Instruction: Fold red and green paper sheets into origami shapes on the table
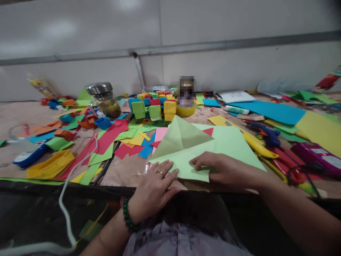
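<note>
"Edges and room?"
"The light green paper [186, 160] is lying before me, its lower edge near the front of the table [117, 174]. Coloured scraps [125, 151] are crowding the left."
"Fingers?"
"My left hand [157, 185] is lying flat, fingers slightly apart, touching the paper. My right hand [215, 167] is resting curled on it; whether it is pinching, I cannot tell."
"Material, markings?"
"A triangular flap [181, 135] is showing creases. The tube [236, 110] is bearing unreadably blurred print."

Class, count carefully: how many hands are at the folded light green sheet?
2. The left hand lies at the lower left edge of the folded light green sheet; the right hand is curled near its lower right corner.
</note>
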Tool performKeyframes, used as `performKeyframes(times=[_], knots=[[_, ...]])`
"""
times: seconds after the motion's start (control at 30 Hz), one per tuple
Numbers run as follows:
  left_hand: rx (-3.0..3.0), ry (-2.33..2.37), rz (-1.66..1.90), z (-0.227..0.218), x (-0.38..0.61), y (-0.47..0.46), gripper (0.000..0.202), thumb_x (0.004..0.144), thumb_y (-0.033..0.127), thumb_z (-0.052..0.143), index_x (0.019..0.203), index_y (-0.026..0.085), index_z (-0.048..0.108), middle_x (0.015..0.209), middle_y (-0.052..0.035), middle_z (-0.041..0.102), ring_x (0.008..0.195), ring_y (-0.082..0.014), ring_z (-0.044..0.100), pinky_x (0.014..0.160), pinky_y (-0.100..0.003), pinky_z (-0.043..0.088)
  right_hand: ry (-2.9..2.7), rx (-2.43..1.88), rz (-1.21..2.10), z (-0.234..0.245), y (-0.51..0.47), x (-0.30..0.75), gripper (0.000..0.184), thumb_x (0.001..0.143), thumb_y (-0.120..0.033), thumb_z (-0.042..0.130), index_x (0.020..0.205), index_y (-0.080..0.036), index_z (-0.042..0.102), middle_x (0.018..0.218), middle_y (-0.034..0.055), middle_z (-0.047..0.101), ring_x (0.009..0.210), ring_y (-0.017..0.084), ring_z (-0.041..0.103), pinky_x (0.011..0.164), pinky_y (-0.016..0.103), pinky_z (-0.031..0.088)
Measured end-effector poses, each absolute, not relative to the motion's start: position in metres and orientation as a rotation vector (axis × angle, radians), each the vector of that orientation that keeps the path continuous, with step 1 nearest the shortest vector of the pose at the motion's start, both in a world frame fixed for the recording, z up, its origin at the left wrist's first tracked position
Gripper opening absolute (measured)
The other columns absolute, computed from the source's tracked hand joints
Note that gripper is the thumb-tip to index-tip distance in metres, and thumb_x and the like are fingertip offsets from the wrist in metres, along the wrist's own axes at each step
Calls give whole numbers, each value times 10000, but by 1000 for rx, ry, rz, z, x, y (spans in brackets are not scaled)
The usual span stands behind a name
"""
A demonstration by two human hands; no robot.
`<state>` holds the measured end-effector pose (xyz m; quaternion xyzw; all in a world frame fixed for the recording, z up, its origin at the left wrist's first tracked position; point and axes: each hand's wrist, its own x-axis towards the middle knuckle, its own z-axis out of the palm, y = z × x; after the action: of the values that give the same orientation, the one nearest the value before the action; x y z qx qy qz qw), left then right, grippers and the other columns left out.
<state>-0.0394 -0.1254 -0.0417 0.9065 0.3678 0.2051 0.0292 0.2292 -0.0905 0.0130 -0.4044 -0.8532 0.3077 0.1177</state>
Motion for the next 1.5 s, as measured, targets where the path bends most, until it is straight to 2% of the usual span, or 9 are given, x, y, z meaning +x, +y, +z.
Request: performKeyframes(times=[0.07,0.17,0.23,0.3,0.47,0.73,0.97,1.13,1.5], knots=[[2785,1104,702,-45,-41,-126,394,950,356,491,1249,117,584,1320,-180,574,1271,-307,503,1007,-480,484,-2409,-1260,1047,17,-83,230,194,814,-265,584,957,-240,713,1109,40,699,985,219,635,881,336,495],[2765,1083,769,-45,-43,-127,394,947,346,500,1231,88,590,1279,-183,605,1265,-293,517,1005,-438,503,-2305,-1340,1161,15,-73,226,310,881,-455,532,843,-195,698,849,31,702,780,185,622,701,280,493],[2758,1067,793,-45,-43,-126,387,946,341,505,1221,84,595,1264,-181,618,1260,-291,526,1011,-438,504,-2219,-1405,1135,9,-69,222,373,875,-499,533,724,-177,646,687,2,625,649,147,558,590,245,442],[2752,1056,814,-45,-43,-126,378,943,338,511,1213,89,603,1259,-180,625,1259,-297,530,1014,-452,502,-2121,-1469,1060,3,-67,218,382,843,-521,575,685,-175,610,642,-12,577,604,132,519,555,238,413],[2741,1034,857,-45,-43,-127,393,938,335,520,1242,96,590,1250,-183,633,1265,-303,527,1016,-457,501,-2035,-1572,873,-10,-64,213,374,805,-537,626,681,-184,633,697,20,621,644,156,558,595,263,433],[2765,1047,796,-41,-42,-126,473,938,321,525,1347,87,492,1290,-153,617,1266,-293,526,1021,-436,500,-2081,-1631,747,-19,-62,211,282,821,-445,642,681,-201,652,735,22,646,645,157,582,601,277,427],[2778,1044,800,-39,-41,-125,390,933,334,527,1240,102,592,1233,-158,647,1212,-314,567,967,-463,538,-2080,-1692,607,-20,-64,211,260,815,-445,656,688,-217,652,754,20,652,673,167,589,622,288,426],[2752,1041,784,-39,-41,-125,437,928,332,537,1297,96,543,1248,-152,639,1221,-302,560,979,-454,533,-2072,-1700,572,-20,-63,211,260,806,-446,664,684,-217,649,766,23,651,686,171,595,635,290,428],[2744,1067,803,-37,-41,-126,344,926,331,535,1192,137,632,1230,-154,642,1183,-315,583,942,-469,551,-2090,-1708,549,-23,-61,210,256,801,-446,676,684,-221,646,782,10,644,689,166,596,623,285,420]])
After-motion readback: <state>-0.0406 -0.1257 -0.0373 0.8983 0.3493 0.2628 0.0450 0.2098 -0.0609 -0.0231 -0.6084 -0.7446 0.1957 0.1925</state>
